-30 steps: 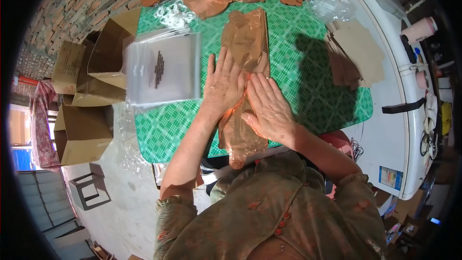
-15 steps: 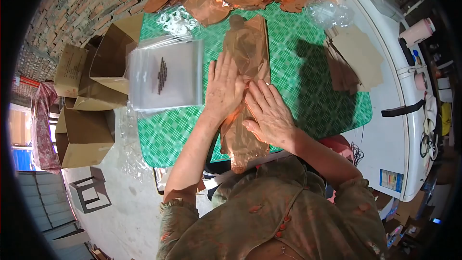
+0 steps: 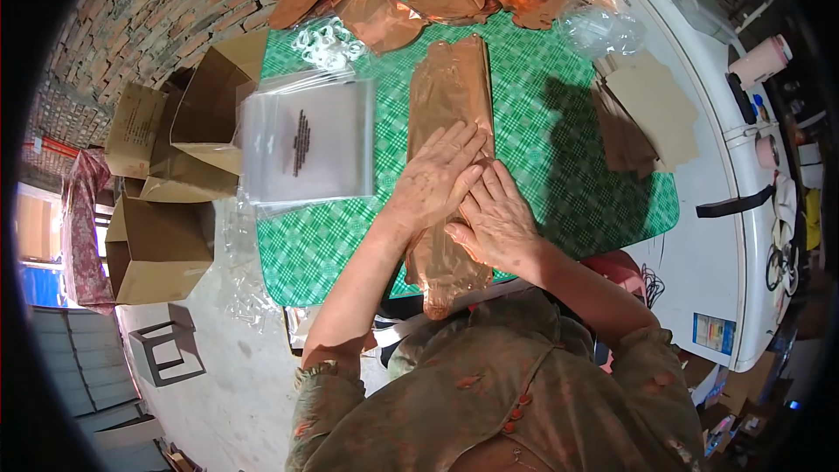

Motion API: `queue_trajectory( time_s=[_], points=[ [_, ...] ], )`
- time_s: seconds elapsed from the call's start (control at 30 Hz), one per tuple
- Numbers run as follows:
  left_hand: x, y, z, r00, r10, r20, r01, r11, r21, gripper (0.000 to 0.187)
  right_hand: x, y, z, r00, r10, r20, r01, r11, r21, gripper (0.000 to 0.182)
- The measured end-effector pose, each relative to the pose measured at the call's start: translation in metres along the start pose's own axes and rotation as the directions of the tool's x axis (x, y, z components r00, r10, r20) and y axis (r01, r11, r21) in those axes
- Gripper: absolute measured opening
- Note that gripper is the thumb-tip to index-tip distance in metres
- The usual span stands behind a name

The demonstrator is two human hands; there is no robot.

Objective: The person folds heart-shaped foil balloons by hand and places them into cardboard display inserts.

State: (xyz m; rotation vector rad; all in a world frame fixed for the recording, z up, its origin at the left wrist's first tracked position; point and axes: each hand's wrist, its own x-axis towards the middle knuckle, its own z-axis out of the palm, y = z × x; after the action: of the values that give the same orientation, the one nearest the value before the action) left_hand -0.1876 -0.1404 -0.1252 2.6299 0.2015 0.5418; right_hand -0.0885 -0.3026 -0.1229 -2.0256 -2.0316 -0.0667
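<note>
A long folded sheet of shiny copper-coloured foil [image 3: 450, 79] lies lengthwise on the green checked table [image 3: 323, 253], its narrow end at the near edge. My left hand [image 3: 433, 179] rests flat across its middle, fingers stretched toward the upper right. Just to the right, my right hand [image 3: 498, 218] lies spread on the foil and its right edge, fingertips close to my left hand. Neither hand grips anything. To the left is a stack of clear plastic bags [image 3: 336, 140] with dark print.
Crumpled copper foil pieces [image 3: 376, 13] lie at the far edge, near white rings [image 3: 328, 44] and clear plastic [image 3: 603, 26]. Brown card sheets [image 3: 651, 109] are at the right, beside a white appliance [image 3: 690, 236]. Open cardboard boxes [image 3: 162, 245] stand left.
My left hand has moved right and slightly down over the foil, closer to my right hand. The foil's far end now looks flatter. The view has shifted slightly.
</note>
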Motion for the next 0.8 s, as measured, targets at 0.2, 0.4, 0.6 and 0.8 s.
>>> queue_trajectory(
  time_s=[0.2, 0.4, 0.6, 0.8],
  points=[
    [0.0, -0.001, 0.001, 1.0, -0.009, -0.028, 0.009, 1.0, -0.007, 0.049, -0.01, -0.001, -0.007, 0.996, -0.005, 0.094, 0.001, 0.999, 0.037, 0.075],
    [0.0, 0.0, 0.001, 1.0, 0.003, -0.025, -0.003, 1.0, 0.024, 0.048, -0.056, -0.008, -0.03, 0.984, -0.128, 0.12, 0.107, 0.981, 0.163, 0.084],
    [0.002, 0.001, 0.004, 0.999, 0.012, -0.043, -0.009, 0.998, 0.063, 0.05, -0.096, -0.016, -0.038, 0.94, -0.295, 0.169, 0.252, 0.938, 0.237, 0.089],
    [0.002, 0.001, 0.004, 0.998, 0.033, -0.051, -0.028, 0.995, 0.093, 0.049, -0.074, 0.001, -0.066, 0.957, -0.264, 0.12, 0.166, 0.838, 0.519, 0.054]
  ],
)
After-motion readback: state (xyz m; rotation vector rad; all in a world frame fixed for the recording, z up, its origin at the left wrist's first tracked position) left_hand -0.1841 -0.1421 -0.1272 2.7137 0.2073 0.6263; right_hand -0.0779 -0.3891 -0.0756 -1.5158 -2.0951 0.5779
